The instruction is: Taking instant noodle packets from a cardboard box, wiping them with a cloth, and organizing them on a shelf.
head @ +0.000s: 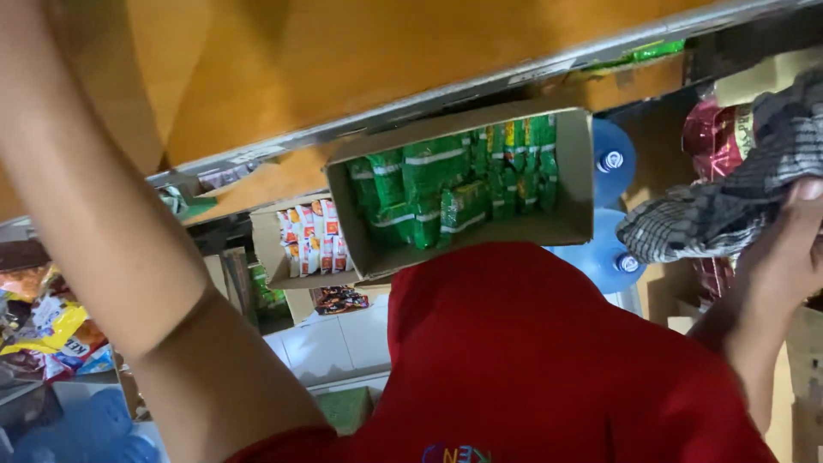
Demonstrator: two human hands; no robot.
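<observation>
My right hand (784, 249) is at the right edge, closed on a grey checkered cloth (729, 193) that hangs out to the left of it. My left forearm (103, 223) runs from the lower left up to the top left corner, and its hand is out of the frame. My red shirt (531, 360) fills the lower middle. Just beyond the shirt sits an open cardboard box (576, 171) packed with green packets (446, 184). Neither hand touches that box.
An orange-brown shelf board (343, 60) with a metal edge spans the top. A smaller box of red and white sachets (313, 236) lies left of the green one. Two blue water jugs (610, 159) stand to the right, shiny red packs (716, 129) behind the cloth, snack bags (51, 334) at left.
</observation>
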